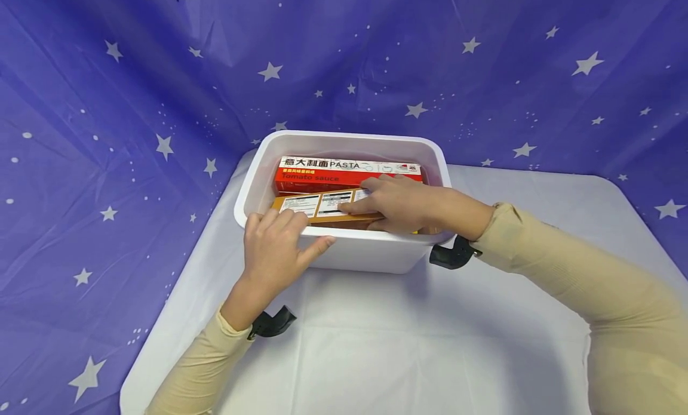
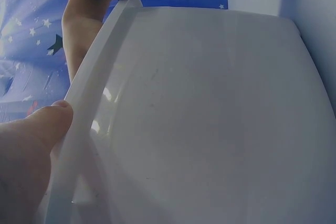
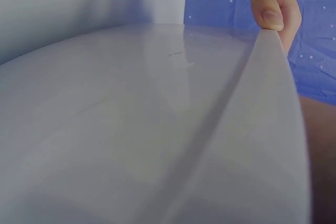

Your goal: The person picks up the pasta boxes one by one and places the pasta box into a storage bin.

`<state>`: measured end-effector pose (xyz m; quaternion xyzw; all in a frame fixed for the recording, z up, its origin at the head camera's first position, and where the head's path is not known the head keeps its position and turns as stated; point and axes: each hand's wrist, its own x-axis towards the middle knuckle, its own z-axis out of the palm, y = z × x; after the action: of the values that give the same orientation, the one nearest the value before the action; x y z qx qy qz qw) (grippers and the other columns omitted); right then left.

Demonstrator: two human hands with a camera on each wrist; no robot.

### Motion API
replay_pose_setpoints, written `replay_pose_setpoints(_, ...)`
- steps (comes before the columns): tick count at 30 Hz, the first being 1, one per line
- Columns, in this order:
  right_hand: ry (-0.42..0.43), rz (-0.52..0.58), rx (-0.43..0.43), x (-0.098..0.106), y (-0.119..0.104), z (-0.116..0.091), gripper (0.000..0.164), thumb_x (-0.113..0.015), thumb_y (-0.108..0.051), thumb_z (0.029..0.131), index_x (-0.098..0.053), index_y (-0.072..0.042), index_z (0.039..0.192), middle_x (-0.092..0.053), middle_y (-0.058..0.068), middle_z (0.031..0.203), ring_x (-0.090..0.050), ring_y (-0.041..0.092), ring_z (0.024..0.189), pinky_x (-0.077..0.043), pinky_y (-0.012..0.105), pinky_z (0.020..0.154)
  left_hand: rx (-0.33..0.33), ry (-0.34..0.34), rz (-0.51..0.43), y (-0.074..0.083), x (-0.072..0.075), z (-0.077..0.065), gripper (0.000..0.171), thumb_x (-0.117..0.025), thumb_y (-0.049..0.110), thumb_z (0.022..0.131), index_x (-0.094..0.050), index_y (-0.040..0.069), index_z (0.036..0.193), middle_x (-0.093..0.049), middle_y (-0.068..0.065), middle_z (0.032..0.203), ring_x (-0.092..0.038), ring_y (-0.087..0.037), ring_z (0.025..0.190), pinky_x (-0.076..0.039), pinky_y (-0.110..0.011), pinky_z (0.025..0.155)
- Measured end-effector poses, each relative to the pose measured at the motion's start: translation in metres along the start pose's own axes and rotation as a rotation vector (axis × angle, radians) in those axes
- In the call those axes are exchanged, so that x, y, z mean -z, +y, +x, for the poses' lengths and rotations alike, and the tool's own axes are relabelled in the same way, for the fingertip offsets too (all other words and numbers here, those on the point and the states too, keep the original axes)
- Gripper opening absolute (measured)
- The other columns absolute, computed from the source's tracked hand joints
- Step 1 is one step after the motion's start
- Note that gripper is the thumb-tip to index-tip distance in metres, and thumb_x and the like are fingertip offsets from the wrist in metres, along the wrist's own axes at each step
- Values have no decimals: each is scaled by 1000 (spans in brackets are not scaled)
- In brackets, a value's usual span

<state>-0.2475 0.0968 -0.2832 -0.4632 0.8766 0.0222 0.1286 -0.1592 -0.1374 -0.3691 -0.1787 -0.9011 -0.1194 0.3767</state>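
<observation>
A white plastic bin (image 1: 371, 251) stands on the table, with boxes lying inside it. At its near left rim, my left hand (image 1: 274, 242) grips the edge, the thumb in front and the fingers over the inner side. In the left wrist view the left thumb (image 2: 58, 119) lies along the rim. My right hand (image 1: 400, 203) reaches into the bin and holds an orange-brown box (image 1: 301, 206) with white printed labels, one finger lying across its top. Behind that box is a red and white pasta box (image 1: 306, 177). The right wrist view shows mostly the bin's outer wall (image 3: 121, 119).
A white cloth (image 1: 387, 349) covers the table. Purple star-patterned fabric (image 1: 344, 62) hangs behind the bin and down the left side. A black wrist mount (image 1: 451, 255) juts from the right wrist close to the bin's front right corner; another (image 1: 274, 322) sits on the left wrist.
</observation>
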Motion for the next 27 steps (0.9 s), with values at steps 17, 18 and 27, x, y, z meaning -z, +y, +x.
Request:
replay_pose_setpoints(17, 77, 78, 55, -25, 15, 7, 57, -68, -17, 98, -50, -37, 149, -60, 10, 117, -57, 24, 94, -52, 42, 83, 8, -15, 4, 0, 1, -1, 84, -22, 80, 96, -59, 7, 79, -63, -9, 70, -57, -36, 68, -35, -47, 66)
replay_pose_setpoints(18, 80, 80, 54, -27, 16, 7, 57, -67, -16, 98, -50, -37, 149, -60, 11, 118, -58, 24, 95, -52, 42, 84, 8, -16, 3, 0, 1, -1, 84, -22, 80, 96, -59, 7, 79, -64, -9, 70, -57, -36, 68, -35, -47, 66)
replay_pose_setpoints(27, 95, 58, 45, -37, 20, 12, 58, -68, -14, 97, -53, -36, 148, -60, 14, 116, -57, 26, 94, -51, 40, 80, 10, -21, -1, 0, 0, -1, 85, -22, 80, 96, -62, 7, 82, -66, -9, 74, -59, -36, 70, -36, -47, 68)
